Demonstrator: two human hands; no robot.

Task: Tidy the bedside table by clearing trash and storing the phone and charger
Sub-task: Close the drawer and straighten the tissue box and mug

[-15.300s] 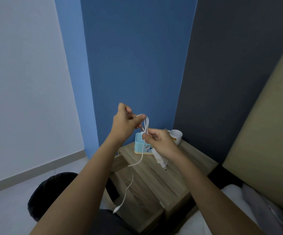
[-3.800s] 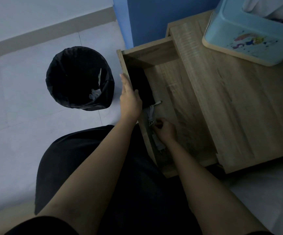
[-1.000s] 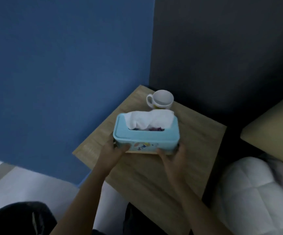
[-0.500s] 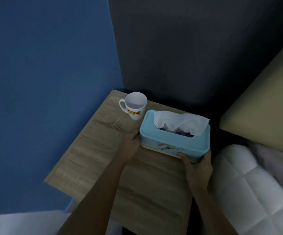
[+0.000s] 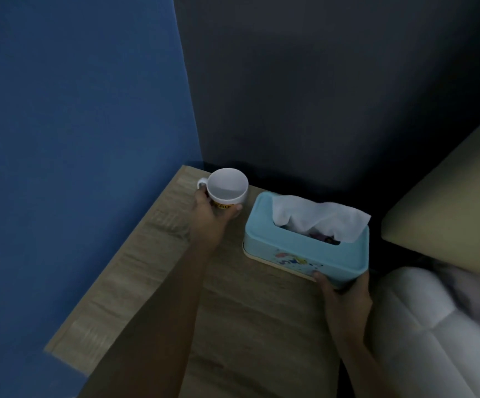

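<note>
The person leans over the wooden bedside table (image 5: 261, 326), and I take the light blue tissue box (image 5: 304, 248) on it as my mark for everything else. The box sits at the far right part of the tabletop, close to the dark wall (image 5: 348, 96), with a white tissue (image 5: 316, 219) puffing up out of its top slot.

The right hand (image 5: 345, 297) grips the near right corner of the tissue box. Its thumb lies against the front face and the other fingers curl round the end of the box, so the hand is closed on that corner; the far fingertips are hidden behind the box.

To the left of the tissue box, just beside its far left corner but apart from it, stands a white mug (image 5: 227, 189), upright, with a yellow label on its side. The left hand (image 5: 208, 218) cups it from the near side: the thumb sits by the handle on the left and the fingers wrap round the body below the label, spread into a curve that touches the mug.

Left of the mug rises the blue wall (image 5: 75, 139). To the right of the tissue box are a tan headboard (image 5: 448, 196) and, nearer, white bedding (image 5: 434, 326).

Neither phone nor charger shows on the tabletop; where they are I cannot tell.
</note>
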